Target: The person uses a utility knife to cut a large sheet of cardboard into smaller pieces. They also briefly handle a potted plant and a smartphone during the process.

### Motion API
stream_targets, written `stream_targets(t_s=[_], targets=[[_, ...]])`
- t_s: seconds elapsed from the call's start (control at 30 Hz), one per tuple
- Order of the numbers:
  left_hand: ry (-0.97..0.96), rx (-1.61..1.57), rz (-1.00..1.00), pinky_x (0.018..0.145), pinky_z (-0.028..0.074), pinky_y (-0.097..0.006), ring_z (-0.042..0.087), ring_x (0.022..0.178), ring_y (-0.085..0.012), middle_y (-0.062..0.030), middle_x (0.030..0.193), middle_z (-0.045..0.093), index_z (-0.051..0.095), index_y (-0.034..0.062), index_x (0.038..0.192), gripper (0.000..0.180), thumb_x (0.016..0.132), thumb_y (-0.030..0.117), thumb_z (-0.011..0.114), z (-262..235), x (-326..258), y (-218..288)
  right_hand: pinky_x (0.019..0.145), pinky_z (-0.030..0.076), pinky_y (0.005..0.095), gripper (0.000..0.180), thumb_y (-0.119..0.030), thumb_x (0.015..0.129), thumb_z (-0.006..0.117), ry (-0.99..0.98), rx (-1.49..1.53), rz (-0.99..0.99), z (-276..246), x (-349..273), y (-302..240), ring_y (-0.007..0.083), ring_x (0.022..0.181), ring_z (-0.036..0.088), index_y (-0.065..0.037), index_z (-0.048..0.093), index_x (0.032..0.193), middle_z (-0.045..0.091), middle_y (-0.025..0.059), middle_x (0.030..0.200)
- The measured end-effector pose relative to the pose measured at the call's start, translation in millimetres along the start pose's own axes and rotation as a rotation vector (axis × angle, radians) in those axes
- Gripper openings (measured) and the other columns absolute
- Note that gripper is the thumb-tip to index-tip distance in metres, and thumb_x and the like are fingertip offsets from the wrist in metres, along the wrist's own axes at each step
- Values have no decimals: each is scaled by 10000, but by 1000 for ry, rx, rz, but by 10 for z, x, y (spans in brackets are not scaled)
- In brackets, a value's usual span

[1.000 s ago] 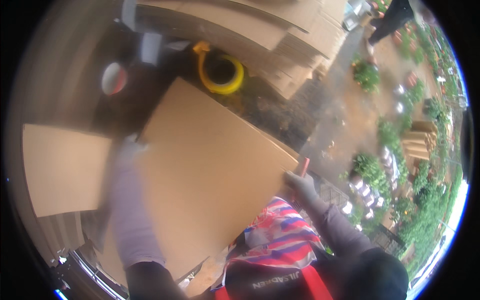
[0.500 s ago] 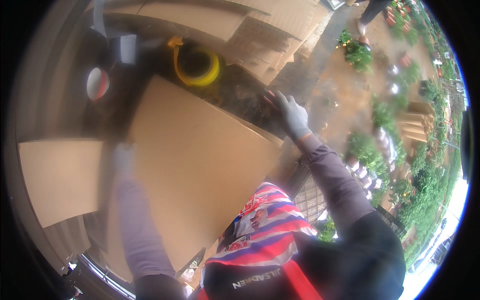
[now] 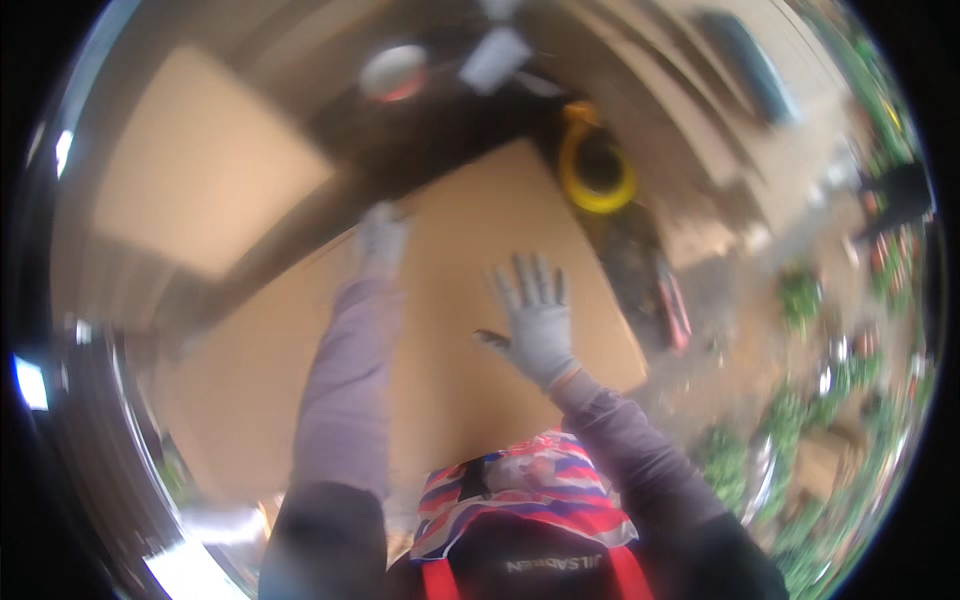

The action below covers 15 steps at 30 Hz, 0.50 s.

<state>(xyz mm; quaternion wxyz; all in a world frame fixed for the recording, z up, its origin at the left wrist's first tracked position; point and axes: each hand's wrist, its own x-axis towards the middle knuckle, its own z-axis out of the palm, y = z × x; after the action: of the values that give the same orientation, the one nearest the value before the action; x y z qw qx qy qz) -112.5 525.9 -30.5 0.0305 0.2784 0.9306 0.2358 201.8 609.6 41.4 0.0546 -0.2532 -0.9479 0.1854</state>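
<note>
1. Head view, the fingers: on our right hand (image 3: 540, 325) the gloved fingers (image 3: 525, 280) are spread wide and flat, palm down on the large cardboard sheet (image 3: 450, 330), closed around nothing.
2. Same view, our left hand (image 3: 382, 235) reaches to the sheet's far edge. Motion blur hides the fingers there, so we cannot tell whether they grip the edge or only press on it.
3. The cardboard sheet lies broad and flat in front of us, over a dark surface (image 3: 470, 120), its far right corner just beside a yellow ring-shaped object (image 3: 597, 170).
4. We judge the step in hand to be positioning or flattening the sheet, with both hands steadying it. The next move seems to call for a firm hold on an edge, since an open palm can only push or slide.
5. Around it: another cardboard sheet (image 3: 200, 180) to the far left, a round white and red container (image 3: 393, 72) beyond, a red-handled tool (image 3: 672, 305) to the right, and green plants (image 3: 800, 300) further right.
</note>
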Motion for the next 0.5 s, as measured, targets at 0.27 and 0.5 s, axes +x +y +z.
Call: stream_targets(t_s=[0.27, 0.5], targets=[[63, -274, -127, 845, 514, -458, 625, 1001, -355, -147, 1063, 655, 655, 107, 993, 254, 748, 164, 689, -43, -170, 144, 1155, 118, 599, 920, -594, 829, 600, -41, -211, -22, 569, 73, -466, 432, 1455, 160, -111, 250, 1529, 208, 218, 1576], [400, -843, -610, 898, 491, -328, 600, 1065, -188, -92, 1158, 623, 608, 34, 1173, 285, 904, -27, 535, -903, -2930, -593, 1139, 158, 604, 896, -586, 855, 583, 100, -235, -155, 752, 47, -390, 428, 1453, 169, -110, 239, 1531, 207, 207, 1579]])
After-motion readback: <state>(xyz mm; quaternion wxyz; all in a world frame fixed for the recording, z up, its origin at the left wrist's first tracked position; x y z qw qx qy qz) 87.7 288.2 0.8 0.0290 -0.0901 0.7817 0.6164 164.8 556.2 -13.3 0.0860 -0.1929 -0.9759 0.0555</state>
